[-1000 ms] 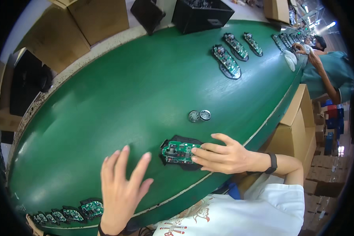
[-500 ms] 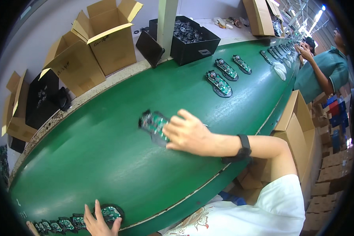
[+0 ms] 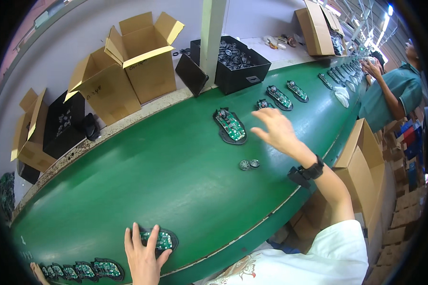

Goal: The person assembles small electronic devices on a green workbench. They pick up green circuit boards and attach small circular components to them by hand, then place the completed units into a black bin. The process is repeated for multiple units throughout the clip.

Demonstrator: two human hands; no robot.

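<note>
- The left hand (image 3: 145,260) is spread over a green circuit board in a black shell (image 3: 164,241), near the close edge of the green table (image 3: 104,190); whether it grips or merely touches, I cannot tell.
- The right hand (image 3: 278,130) is loose, fingers apart, seemingly empty, just beside a second board unit (image 3: 231,127).
- Two round parts (image 3: 249,164) lie between the hands, fitted to nothing.
- Similar units (image 3: 107,269) line up at lower left; others (image 3: 279,98) lie beyond the right hand.
- Progress, as judged: nearby boards already sit in shells; their faces remain uncovered.
</note>
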